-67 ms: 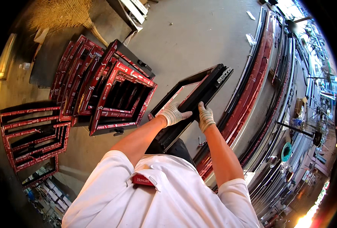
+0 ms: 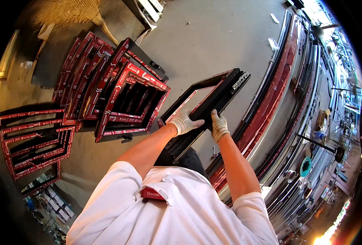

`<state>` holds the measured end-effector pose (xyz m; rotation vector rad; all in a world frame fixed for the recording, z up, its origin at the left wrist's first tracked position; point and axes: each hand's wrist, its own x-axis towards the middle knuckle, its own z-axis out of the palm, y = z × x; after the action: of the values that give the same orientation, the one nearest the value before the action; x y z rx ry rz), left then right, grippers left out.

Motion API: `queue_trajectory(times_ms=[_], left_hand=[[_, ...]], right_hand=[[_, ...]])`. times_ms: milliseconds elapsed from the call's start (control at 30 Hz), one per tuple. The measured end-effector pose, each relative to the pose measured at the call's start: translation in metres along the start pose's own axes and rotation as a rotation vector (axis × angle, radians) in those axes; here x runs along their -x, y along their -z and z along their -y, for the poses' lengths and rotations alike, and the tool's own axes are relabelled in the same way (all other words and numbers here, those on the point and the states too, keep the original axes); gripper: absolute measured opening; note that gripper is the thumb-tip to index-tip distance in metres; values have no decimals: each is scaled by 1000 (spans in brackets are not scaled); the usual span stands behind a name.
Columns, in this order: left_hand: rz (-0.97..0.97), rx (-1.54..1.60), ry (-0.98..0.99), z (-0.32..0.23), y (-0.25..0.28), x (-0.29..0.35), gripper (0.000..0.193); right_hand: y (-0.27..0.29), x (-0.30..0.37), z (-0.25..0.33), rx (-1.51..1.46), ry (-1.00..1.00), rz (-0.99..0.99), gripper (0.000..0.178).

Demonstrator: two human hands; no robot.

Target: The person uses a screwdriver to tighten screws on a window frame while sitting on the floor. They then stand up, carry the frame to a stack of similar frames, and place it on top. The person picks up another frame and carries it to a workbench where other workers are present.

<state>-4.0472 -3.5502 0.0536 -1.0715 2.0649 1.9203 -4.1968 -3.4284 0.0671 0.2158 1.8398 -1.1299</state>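
A black window frame, with strips of red film along its inner sides, is held tilted in front of my body. My left hand, in a pale striped work glove, grips its near edge with the thumb pointing right. Wrapped round the right-hand side of the same frame is my gloved right hand, its thumb on top. Part of the fingers on both hands is hidden by the frame. A silvery metal fitting sits at the frame's far right corner.
Several red-filmed frames lean together at left, with more frames at lower left. A straw broom lies behind them. Long red and dark profiles run along the right. A green coil lies farther right.
The whole view has shifted slightly, with the leaning frames a little higher in it. Both hands keep their grip on the window frame, which has hardly moved.
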Motion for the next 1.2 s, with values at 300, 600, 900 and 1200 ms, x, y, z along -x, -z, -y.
queue_trajectory(times_ms=[300, 600, 900, 1200], left_hand=[[-2, 81, 103, 45, 41, 4, 67], [-96, 146, 95, 93, 73, -1, 67], [-131, 89, 185, 122, 101, 15, 61], [-143, 126, 244, 154, 138, 23, 60]], right_hand=[[-50, -50, -47, -84, -19, 155, 63], [-96, -72, -63, -61, -32, 233, 58], [-142, -49, -57, -36, -13, 319, 51], [-195, -47, -46, 95, -88, 376, 45]])
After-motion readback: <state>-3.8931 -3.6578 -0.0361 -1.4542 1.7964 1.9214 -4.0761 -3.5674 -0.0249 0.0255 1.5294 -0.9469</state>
